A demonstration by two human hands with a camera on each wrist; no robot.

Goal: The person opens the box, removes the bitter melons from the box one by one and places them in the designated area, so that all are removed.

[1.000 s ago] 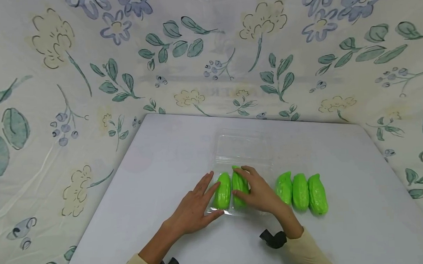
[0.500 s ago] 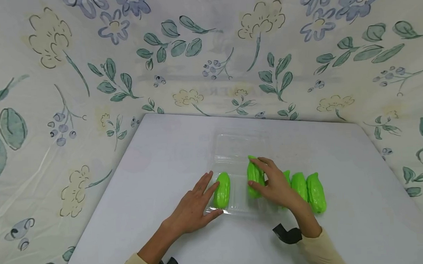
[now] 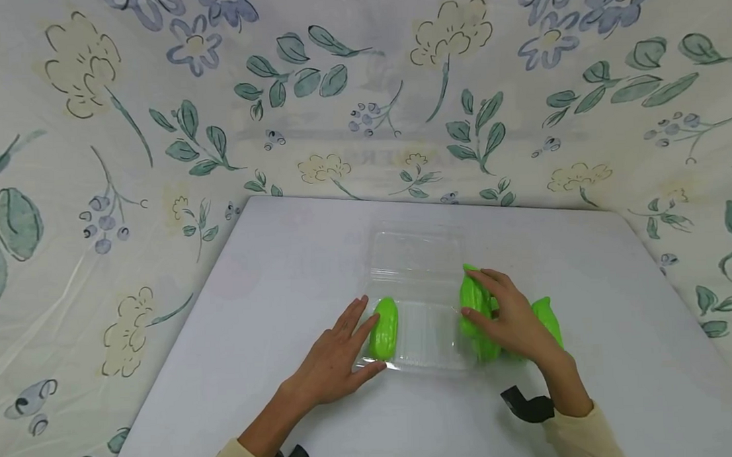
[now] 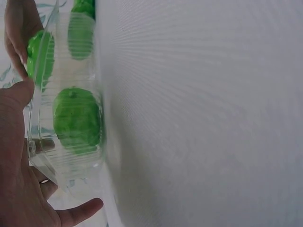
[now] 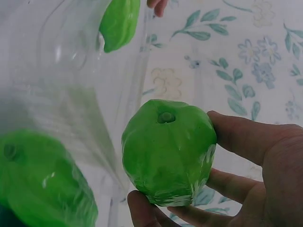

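My left hand (image 3: 331, 364) lies with spread, fairly straight fingers at the left edge of a clear plastic clamshell box (image 3: 430, 334), its lid folded back. Inside the box's left side is one ridged green bitter melon (image 3: 384, 329), beneath my fingertips. Past the box's right edge, my right hand (image 3: 514, 314) grips another bitter melon (image 5: 168, 146) between thumb and fingers, stem end showing in the right wrist view. The held melon is raised and partly covers the melons on the table behind it. One of those, a bitter melon (image 3: 547, 319), shows beyond the right hand.
A white table (image 3: 282, 258) bears everything. Floral cloth (image 3: 362, 107) hangs behind and at the sides. The open lid (image 3: 415, 250) lies flat toward the back. Dark wrist-camera mounts (image 3: 529, 406) stick out beneath the forearms.
My right hand has lifted the bitter melon out of the box and carried it right, over to the row of melons. The left hand has stayed in place.
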